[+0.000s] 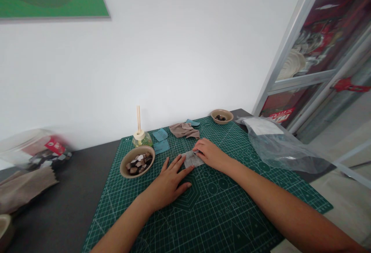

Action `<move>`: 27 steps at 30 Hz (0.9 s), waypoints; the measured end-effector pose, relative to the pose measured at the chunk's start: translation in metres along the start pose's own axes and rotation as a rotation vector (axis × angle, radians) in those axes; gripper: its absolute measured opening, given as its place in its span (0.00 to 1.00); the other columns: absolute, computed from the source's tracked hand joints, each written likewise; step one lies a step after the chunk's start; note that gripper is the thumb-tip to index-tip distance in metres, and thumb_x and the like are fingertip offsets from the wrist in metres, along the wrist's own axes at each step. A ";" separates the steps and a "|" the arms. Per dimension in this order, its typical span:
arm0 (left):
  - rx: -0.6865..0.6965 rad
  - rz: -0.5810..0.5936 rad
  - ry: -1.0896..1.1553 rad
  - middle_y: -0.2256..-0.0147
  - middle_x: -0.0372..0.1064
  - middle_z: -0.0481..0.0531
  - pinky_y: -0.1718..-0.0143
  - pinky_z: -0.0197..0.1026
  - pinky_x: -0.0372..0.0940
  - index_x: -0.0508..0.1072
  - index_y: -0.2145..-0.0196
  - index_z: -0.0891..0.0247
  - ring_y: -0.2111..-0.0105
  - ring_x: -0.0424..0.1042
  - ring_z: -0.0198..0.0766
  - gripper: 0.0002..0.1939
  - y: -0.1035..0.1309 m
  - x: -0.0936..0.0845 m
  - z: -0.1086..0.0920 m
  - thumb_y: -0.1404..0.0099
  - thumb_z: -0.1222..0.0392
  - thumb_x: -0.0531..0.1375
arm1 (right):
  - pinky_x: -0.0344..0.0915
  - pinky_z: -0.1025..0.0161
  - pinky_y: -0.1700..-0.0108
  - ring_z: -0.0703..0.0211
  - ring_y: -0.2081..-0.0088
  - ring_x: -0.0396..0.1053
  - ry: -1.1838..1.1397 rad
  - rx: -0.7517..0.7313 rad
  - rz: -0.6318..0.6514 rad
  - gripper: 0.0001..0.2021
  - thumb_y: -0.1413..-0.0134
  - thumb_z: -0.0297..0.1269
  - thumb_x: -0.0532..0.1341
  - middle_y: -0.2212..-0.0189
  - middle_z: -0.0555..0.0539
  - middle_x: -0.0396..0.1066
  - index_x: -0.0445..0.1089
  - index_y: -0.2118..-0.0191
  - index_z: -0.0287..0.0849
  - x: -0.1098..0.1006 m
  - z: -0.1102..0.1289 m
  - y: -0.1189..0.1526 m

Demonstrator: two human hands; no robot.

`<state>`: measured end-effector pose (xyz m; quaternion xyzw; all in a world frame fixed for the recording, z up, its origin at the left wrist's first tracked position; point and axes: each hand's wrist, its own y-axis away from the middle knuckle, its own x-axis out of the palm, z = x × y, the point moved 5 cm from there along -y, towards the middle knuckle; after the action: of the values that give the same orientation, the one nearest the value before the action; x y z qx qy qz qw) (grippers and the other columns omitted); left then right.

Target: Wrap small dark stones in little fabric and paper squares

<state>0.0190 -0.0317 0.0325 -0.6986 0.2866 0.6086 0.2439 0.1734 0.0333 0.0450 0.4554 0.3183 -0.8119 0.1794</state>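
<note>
One grey patch (191, 161), left hand (166, 185) spread, right hand (212, 155) pinching its edge, two bowls (123, 169) of stones (139, 163)

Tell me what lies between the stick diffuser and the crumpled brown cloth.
In the head view, two flat blue pieces lie there on the green mat, one nearer the camera.

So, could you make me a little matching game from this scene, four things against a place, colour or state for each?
1. Sheet
2. Bag
3. Diffuser
4. Mat

A. green and gridded
B. grey, at the fingertips of the left hand and right hand
C. pale sticks poking up
D. see-through, along the mat's right edge

Pairs: 1-B, 2-D, 3-C, 4-A
</note>
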 end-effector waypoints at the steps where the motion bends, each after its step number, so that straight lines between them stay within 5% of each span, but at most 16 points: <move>1: 0.002 0.001 0.000 0.35 0.41 0.58 0.40 0.64 0.40 0.54 0.38 0.51 0.35 0.39 0.50 0.25 0.000 0.000 0.000 0.30 0.53 0.52 | 0.63 0.53 0.51 0.52 0.57 0.64 0.005 0.020 -0.007 0.07 0.48 0.22 0.59 0.63 0.42 0.70 0.72 0.63 0.35 -0.001 -0.001 0.000; 27: 0.013 -0.013 -0.004 0.34 0.38 0.57 0.40 0.63 0.39 0.53 0.37 0.51 0.35 0.37 0.49 0.25 0.001 0.000 0.001 0.30 0.52 0.52 | 0.63 0.57 0.51 0.56 0.57 0.64 -0.133 -0.104 0.022 0.09 0.48 0.21 0.59 0.62 0.44 0.70 0.71 0.62 0.38 0.006 0.015 0.000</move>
<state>0.0181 -0.0317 0.0320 -0.6975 0.2855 0.6066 0.2531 0.1604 0.0232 0.0458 0.3940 0.3426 -0.8206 0.2325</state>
